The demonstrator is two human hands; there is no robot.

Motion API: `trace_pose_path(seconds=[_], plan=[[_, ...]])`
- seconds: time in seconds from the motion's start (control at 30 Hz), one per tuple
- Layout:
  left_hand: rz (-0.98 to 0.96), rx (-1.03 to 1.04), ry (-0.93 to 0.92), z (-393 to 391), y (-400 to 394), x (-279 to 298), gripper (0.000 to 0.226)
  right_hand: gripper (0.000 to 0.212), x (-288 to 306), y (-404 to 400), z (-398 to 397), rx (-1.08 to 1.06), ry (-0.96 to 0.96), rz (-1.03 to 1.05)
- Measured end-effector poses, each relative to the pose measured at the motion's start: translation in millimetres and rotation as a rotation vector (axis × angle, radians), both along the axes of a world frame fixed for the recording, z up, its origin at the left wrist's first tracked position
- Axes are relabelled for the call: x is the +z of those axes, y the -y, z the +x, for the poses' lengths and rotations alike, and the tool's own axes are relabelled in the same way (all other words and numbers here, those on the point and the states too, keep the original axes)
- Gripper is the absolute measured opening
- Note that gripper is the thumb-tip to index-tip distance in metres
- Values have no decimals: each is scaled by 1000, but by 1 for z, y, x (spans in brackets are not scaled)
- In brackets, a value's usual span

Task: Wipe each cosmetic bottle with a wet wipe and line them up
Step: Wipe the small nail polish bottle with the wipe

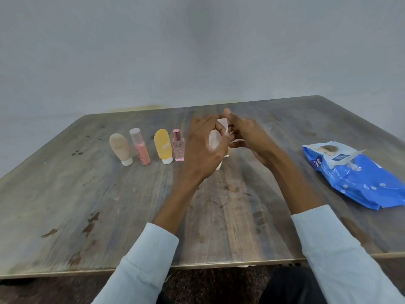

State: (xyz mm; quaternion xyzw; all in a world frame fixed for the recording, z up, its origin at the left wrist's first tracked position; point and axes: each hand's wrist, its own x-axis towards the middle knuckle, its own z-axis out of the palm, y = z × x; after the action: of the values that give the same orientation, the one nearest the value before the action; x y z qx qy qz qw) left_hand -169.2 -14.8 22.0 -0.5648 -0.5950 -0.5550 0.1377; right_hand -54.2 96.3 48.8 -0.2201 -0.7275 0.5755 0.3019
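Both hands meet above the middle of the table (pixel 109 205), raised off its surface. The left hand (pixel 205 148) and the right hand (pixel 247 137) together pinch a white wipe (pixel 213 139) that is crumpled between their fingers; a bit of something pale yellow shows just under the left hand, too hidden to tell what it is. To the left of the hands four bottles stand in a row, close but apart: nearest the left hand a small clear perfume (pixel 178 145) with pink liquid and a pink metallic cap, then a yellow tube (pixel 163 145) standing on its white cap, then a clear bottle (pixel 140 147) about two-thirds full of pink liquid, and farthest out a beige tube (pixel 121 149) also resting on its white cap. Well to the right of the right hand lies a blue wipe pack (pixel 355 176), its top flap peeled open.
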Motion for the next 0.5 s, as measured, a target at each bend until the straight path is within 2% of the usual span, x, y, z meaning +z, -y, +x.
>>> trace_pose_path(seconds=[0.1, 0.23, 0.3, 0.43, 0.5], plan=[[-33, -40, -109, 3, -2, -5, 10, 48, -1, 1, 2, 76, -3, -60], [-69, -70, -88, 5, -4, -6, 9, 33, -2, -3, 6, 67, -58, -183], [-47, -45, -72, 4, -4, -6, 7, 40, -3, -7, 8, 78, -21, -232], [98, 107, 1, 6, -3, -4, 6, 69, -3, -6, 10, 62, 135, -239], [149, 166, 14, 5, -2, -3, 6, 75, 0, -1, 11, 121, 165, -252]])
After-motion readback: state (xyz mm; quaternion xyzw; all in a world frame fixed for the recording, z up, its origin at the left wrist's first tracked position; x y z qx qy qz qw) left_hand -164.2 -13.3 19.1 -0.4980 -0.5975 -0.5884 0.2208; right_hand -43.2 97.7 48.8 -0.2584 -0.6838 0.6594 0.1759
